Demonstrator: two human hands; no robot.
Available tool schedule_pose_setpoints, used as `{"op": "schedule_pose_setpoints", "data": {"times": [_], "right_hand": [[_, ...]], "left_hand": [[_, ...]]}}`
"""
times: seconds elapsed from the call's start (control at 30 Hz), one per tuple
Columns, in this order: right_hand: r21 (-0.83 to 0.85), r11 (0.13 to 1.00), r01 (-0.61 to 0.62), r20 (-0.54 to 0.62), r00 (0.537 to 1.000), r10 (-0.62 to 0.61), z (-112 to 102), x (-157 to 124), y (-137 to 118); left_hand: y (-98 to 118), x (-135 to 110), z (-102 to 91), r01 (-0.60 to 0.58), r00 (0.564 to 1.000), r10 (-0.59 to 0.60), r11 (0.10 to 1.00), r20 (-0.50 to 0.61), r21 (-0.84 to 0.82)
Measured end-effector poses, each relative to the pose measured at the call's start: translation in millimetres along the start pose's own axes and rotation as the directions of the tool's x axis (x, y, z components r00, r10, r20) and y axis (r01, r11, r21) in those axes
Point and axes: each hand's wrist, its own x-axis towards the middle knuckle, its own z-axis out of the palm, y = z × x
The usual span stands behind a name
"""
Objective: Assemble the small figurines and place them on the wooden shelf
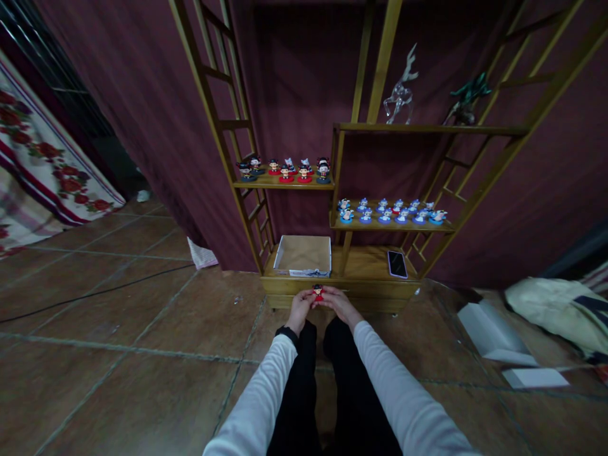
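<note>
Between my two hands is a small red figurine with a black top, held upright by the fingertips. My left hand grips it from the left, and my right hand closes on it from the right. Both are in front of the wooden cabinet's lower edge. Just beyond them, a shallow open cardboard box rests on the bottom shelf. Several red and dark figurines stand in two rows on the left shelf. On the lower right shelf are several blue and white figurines, with a red one among them.
A phone lies on the right of the bottom shelf. A clear deer ornament and a dark green ornament occupy the top shelf. White boxes and a pale bag are on the floor at right; a cable runs along the left.
</note>
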Motion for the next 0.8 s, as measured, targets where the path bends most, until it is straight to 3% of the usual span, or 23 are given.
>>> {"op": "schedule_pose_setpoints", "data": {"times": [0.27,0.8], "right_hand": [[-0.008,1.000,0.007,-0.115,0.993,-0.008,0.1,1.2,0.2],[-0.021,0.997,-0.071,-0.159,0.985,0.067,-2.9,1.2,0.9]], "left_hand": [[2.2,-2.0,1.9,0.000,1.000,-0.001,0.999,-0.021,-0.037],[-2.5,6.4,-3.0,-0.047,0.998,0.041,0.994,-0.055,-0.098]]}}
